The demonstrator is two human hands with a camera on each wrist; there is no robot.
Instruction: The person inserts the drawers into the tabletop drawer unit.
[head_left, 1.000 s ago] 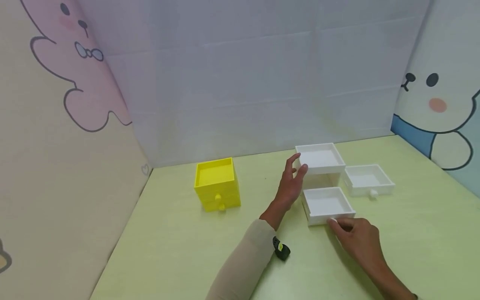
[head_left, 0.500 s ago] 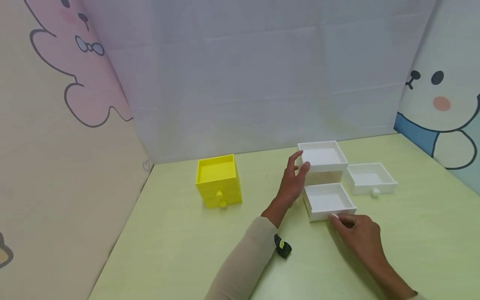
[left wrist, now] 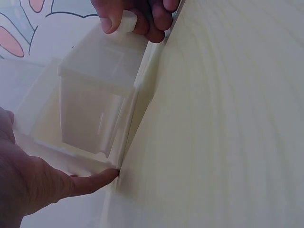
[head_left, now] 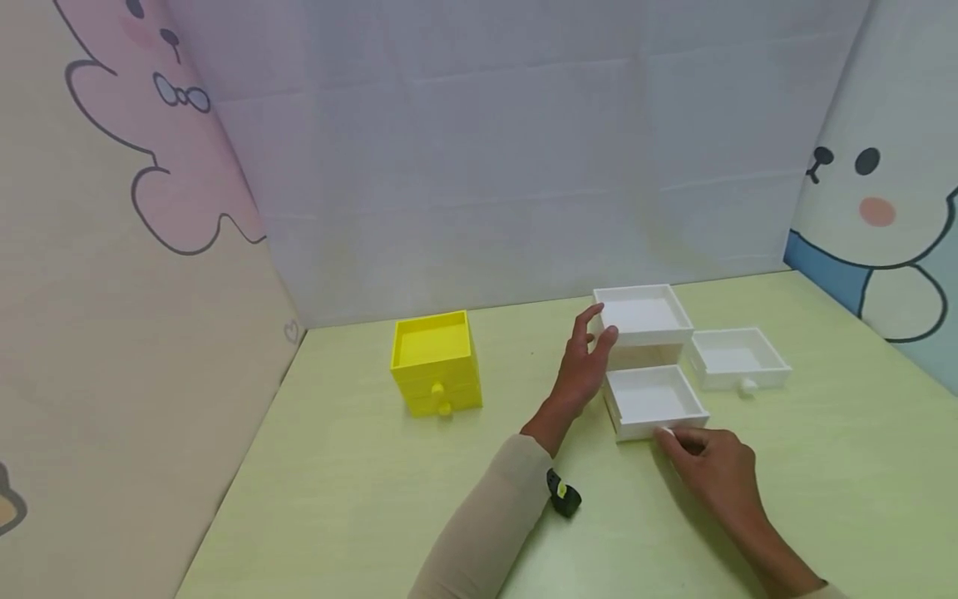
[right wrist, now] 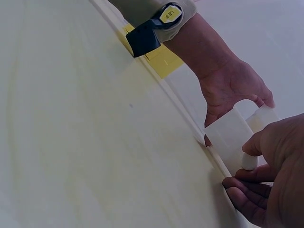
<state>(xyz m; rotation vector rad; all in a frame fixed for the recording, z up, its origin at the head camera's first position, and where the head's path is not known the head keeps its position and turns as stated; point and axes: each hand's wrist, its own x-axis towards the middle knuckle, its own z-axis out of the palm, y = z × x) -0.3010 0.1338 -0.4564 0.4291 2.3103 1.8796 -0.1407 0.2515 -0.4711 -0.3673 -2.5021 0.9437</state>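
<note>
A small white drawer cabinet (head_left: 647, 339) stands toward the back right of the table, its upper slot open with no drawer in it. From its lower slot a white drawer (head_left: 659, 428) sticks well out, with nothing inside. My left hand (head_left: 580, 373) holds the cabinet's left side, thumb and fingers spread across it; in the left wrist view one fingertip sits at the cabinet's lower edge. My right hand (head_left: 714, 476) pinches the drawer's white knob (right wrist: 250, 161) between thumb and finger. To the right lies a separate white drawer (head_left: 737, 381) with its knob facing front.
A yellow drawer cabinet (head_left: 436, 374) with two knobs stands on the left half of the pale table (head_left: 352, 499). Behind the table hangs a white sheet (head_left: 464, 166). Printed side walls (head_left: 97, 333) flank it.
The lower drawer has slid very slightly inward toward the cabinet, with my right hand still on its knob. My left hand keeps its hold. The head view has shifted a little.
</note>
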